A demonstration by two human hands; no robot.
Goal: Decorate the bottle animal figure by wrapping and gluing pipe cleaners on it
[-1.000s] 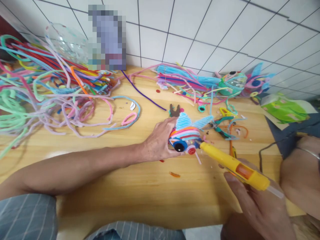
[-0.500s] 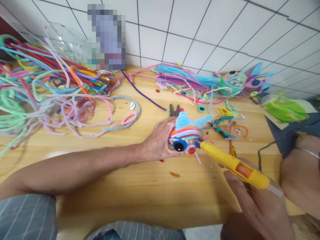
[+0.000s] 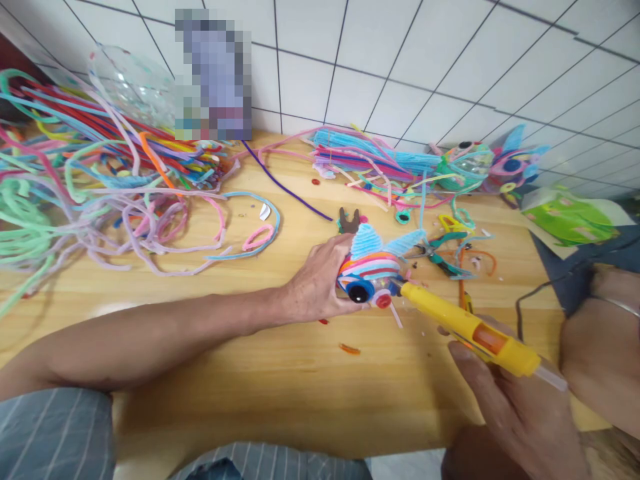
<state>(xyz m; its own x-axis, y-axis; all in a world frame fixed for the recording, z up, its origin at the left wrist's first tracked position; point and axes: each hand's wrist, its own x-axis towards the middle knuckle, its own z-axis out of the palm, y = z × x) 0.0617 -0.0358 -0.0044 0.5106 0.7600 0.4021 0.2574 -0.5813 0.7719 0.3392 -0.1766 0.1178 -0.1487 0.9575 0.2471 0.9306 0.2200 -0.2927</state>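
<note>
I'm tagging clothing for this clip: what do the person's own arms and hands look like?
What looks like a short grey-blue sleeve, checked with thin pale lines, ends near the left elbow; the left forearm is bare, with no watch. The left hand and right hand are ungloved. Some fingers are hidden, so rings can't be ruled out.

A wall (image 3: 310, 80) of white tiles with dark grout lines stands beyond the left hand (image 3: 317, 283) and extends to both sides. The tabletop (image 3: 240, 387), light wood with visible grain, lies beneath the hand; its far edge adjoins the wall. Well left of the hand, the wood shows a pale reflection (image 3: 117, 309). Below the near edge, an unidentifiable pale surface (image 3: 405, 467) is visible.
</note>
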